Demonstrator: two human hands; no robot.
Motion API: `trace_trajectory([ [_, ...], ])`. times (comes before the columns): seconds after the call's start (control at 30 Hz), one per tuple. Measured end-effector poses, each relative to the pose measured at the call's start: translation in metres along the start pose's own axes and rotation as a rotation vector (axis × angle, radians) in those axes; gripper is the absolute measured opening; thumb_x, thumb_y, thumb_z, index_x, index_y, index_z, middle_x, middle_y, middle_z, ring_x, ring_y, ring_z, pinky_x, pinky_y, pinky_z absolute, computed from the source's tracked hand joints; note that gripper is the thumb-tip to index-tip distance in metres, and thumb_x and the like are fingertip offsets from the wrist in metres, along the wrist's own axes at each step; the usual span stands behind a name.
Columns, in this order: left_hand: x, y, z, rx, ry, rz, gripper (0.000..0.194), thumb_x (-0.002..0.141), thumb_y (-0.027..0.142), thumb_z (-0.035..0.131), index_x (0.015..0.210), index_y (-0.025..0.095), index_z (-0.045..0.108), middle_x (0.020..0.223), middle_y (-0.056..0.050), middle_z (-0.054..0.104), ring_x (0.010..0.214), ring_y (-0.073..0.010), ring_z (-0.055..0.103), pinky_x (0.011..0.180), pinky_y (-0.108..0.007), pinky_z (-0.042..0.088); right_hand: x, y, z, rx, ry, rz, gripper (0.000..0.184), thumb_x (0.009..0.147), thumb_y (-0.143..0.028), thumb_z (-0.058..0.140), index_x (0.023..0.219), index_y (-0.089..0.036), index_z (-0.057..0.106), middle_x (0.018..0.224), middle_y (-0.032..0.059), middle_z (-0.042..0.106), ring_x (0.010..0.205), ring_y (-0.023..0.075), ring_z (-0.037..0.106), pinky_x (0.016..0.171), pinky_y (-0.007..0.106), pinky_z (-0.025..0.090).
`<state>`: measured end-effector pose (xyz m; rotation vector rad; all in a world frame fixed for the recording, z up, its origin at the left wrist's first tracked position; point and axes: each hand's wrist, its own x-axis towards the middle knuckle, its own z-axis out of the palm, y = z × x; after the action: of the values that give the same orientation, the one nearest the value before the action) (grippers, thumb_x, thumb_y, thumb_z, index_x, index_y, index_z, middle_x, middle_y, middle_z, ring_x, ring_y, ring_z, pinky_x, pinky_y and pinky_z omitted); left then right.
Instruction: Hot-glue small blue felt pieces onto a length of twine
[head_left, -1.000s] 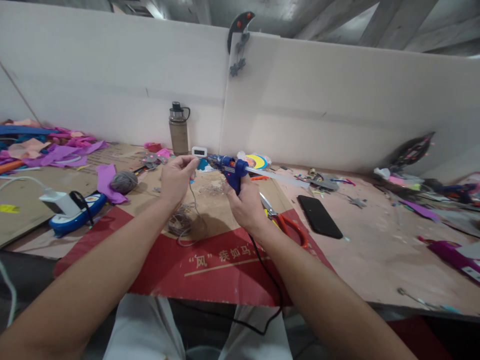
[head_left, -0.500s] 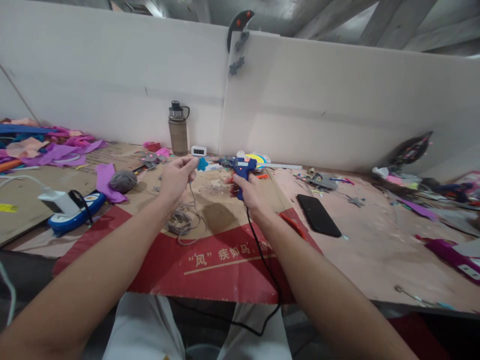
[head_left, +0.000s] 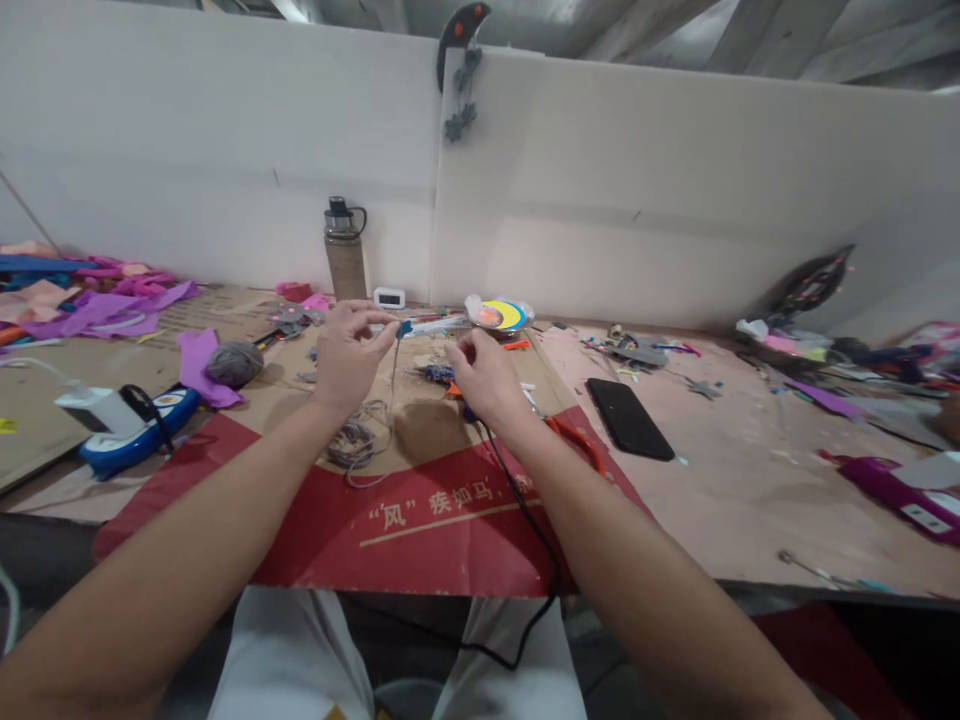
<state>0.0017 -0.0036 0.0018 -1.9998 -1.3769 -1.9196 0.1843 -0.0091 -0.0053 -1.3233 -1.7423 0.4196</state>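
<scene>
The bench (head_left: 750, 520) carries a red-and-brown cardboard sheet (head_left: 420, 560), and the close work is over its brown part. The right hand (head_left: 487, 380) is above the sheet with its fingers curled; whether they grip anything, I cannot tell. The left hand (head_left: 349, 355) pinches between thumb and fingertips. Scissors (head_left: 581, 437) lie partly hidden beyond the right forearm. The glue gun (head_left: 436, 373) is just under the right hand, its nozzle toward the left; best keep that tip clear of skin and yarn. From the coil of grey yarn (head_left: 352, 443), a strand runs up to the left fingertips; it should stay slack, so no tug shifts the small blue cutout (head_left: 406, 328) held there. A light grip at the cutout's edge, turned to face the right fingers, would probably serve best.
</scene>
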Motion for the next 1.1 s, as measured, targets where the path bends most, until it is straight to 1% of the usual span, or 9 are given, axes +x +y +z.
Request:
trace_trajectory([
  [0.07, -0.003, 0.006, 0.0, -0.023, -0.04, 0.033, 0.006, 0.079, 0.024, 0.067, 0.08, 0.02, 0.072, 0.09, -0.004, 0.068, 0.081, -0.0148, 0.06, 0.073, -0.028, 0.047, -0.003, -0.011, 0.014, 0.396, 0.012, -0.013, 0.023, 0.079, -0.036, 0.06, 0.088, -0.022, 0.045, 0.098, 0.0078, 0.063, 0.095, 0.0191, 0.06, 0.087, 0.035, 0.046],
  [0.17, -0.007, 0.014, 0.002, -0.024, -0.086, 0.073, 0.006, 0.08, 0.022, 0.066, 0.08, 0.02, 0.071, 0.088, -0.003, 0.07, 0.079, -0.0141, 0.062, 0.072, -0.027, 0.047, -0.008, -0.024, 0.034, 0.887, -0.101, 0.13, 0.035, 0.073, -0.026, 0.065, 0.093, -0.024, 0.035, 0.092, 0.001, 0.061, 0.084, 0.0131, 0.062, 0.084, 0.031, 0.048],
  [0.27, -0.009, 0.02, 0.002, -0.058, -0.109, -0.029, 0.007, 0.08, 0.022, 0.065, 0.082, 0.019, 0.071, 0.076, -0.001, 0.07, 0.065, -0.0117, 0.062, 0.064, -0.025, 0.047, -0.011, -0.03, 0.039, 1.088, -0.189, 0.201, 0.035, 0.076, -0.025, 0.062, 0.095, -0.026, 0.033, 0.079, -0.0062, 0.056, 0.061, 0.0088, 0.054, 0.069, 0.028, 0.05],
  [0.33, -0.009, 0.025, 0.003, -0.128, -0.133, -0.149, 0.008, 0.082, 0.023, 0.064, 0.083, 0.018, 0.07, 0.065, 0.0, 0.067, 0.055, -0.0099, 0.06, 0.056, -0.023, 0.046, -0.011, -0.03, 0.036, 1.069, -0.159, 0.175, 0.03, 0.077, -0.025, 0.061, 0.093, -0.026, 0.036, 0.076, -0.0076, 0.051, 0.055, 0.0076, 0.047, 0.056, 0.024, 0.044],
  [0.4, -0.009, 0.029, 0.004, -0.202, -0.152, -0.247, 0.01, 0.082, 0.024, 0.064, 0.079, 0.017, 0.068, 0.062, 0.0, 0.065, 0.05, -0.0091, 0.058, 0.049, -0.021, 0.044, -0.011, -0.028, 0.032, 0.982, -0.078, 0.13, 0.021, 0.077, -0.025, 0.06, 0.089, -0.025, 0.043, 0.074, -0.007, 0.047, 0.057, 0.0075, 0.045, 0.05, 0.022, 0.037],
  [0.5, -0.01, 0.03, 0.008, -0.361, -0.164, -0.364, 0.011, 0.08, 0.026, 0.066, 0.075, 0.016, 0.067, 0.065, -0.001, 0.067, 0.052, -0.01, 0.061, 0.05, -0.021, 0.049, -0.009, -0.025, 0.028, 0.824, 0.016, 0.06, 0.008, 0.079, -0.024, 0.058, 0.081, -0.021, 0.052, 0.071, -0.005, 0.048, 0.061, 0.0086, 0.043, 0.055, 0.023, 0.035],
  [0.6, -0.012, 0.027, 0.012, -0.54, -0.166, -0.468, 0.013, 0.077, 0.028, 0.07, 0.076, 0.016, 0.066, 0.07, -0.001, 0.068, 0.058, -0.0116, 0.066, 0.061, -0.026, 0.058, -0.007, -0.024, 0.026, 0.722, 0.078, 0.011, 0.009, 0.081, -0.026, 0.058, 0.076, -0.019, 0.056, 0.069, -0.0037, 0.051, 0.063, 0.0094, 0.042, 0.06, 0.025, 0.036],
  [0.9, -0.013, 0.027, 0.015, -0.739, -0.187, -0.575, 0.014, 0.074, 0.025, 0.073, 0.08, 0.014, 0.069, 0.08, -0.006, 0.073, 0.079, -0.0187, 0.072, 0.083, -0.039, 0.059, -0.005, -0.025, 0.024, 0.618, 0.107, -0.006, 0.012, 0.084, -0.024, 0.056, 0.073, -0.018, 0.057, 0.069, -0.0025, 0.057, 0.062, 0.0094, 0.048, 0.064, 0.025, 0.039],
  [1.1, -0.012, 0.028, 0.015, -0.767, -0.211, -0.646, 0.011, 0.072, 0.02, 0.073, 0.08, 0.013, 0.07, 0.079, -0.007, 0.073, 0.083, -0.0193, 0.072, 0.087, -0.04, 0.058, -0.004, -0.024, 0.022, 0.546, 0.114, 0.014, 0.013, 0.083, -0.027, 0.055, 0.076, -0.017, 0.059, 0.071, -0.0002, 0.06, 0.064, 0.0107, 0.051, 0.064, 0.026, 0.04],
])
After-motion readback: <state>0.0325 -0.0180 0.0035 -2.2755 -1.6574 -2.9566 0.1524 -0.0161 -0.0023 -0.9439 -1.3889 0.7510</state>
